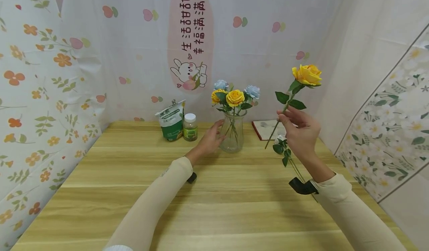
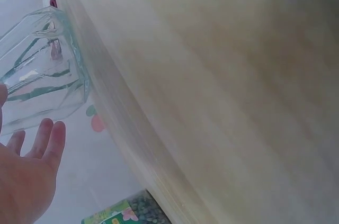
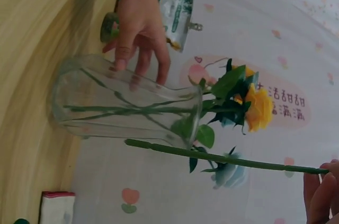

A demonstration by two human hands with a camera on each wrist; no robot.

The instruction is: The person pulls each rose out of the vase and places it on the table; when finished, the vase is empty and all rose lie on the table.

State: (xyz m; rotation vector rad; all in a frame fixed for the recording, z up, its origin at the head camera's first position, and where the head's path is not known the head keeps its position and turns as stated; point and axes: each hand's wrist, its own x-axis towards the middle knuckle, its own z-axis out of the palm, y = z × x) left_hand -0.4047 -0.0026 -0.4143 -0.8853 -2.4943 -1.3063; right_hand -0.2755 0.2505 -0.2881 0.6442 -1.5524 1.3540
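Note:
My right hand (image 1: 301, 130) pinches the green stem of a yellow rose (image 1: 307, 75), raised above the table to the right of a clear glass vase (image 1: 232, 139). In the right wrist view the rose's stem (image 3: 222, 158) passes in front of the vase mouth, its lower end bare. My left hand (image 1: 211, 137) is at the vase's left side, fingers spread along the glass, as the left wrist view also shows. Inside the vase stand two yellow roses (image 1: 235, 98) and two pale blue roses (image 1: 252, 91), their stems crossing within the glass.
A green and white pouch (image 1: 171, 121) with a clip and a small white-lidded jar (image 1: 190, 127) stand left of the vase. Behind my right hand lies a red-edged book (image 1: 264, 130). A white flower (image 1: 280, 139) with a long stem lies under my right forearm. Printed curtains surround the wooden table (image 1: 214, 206).

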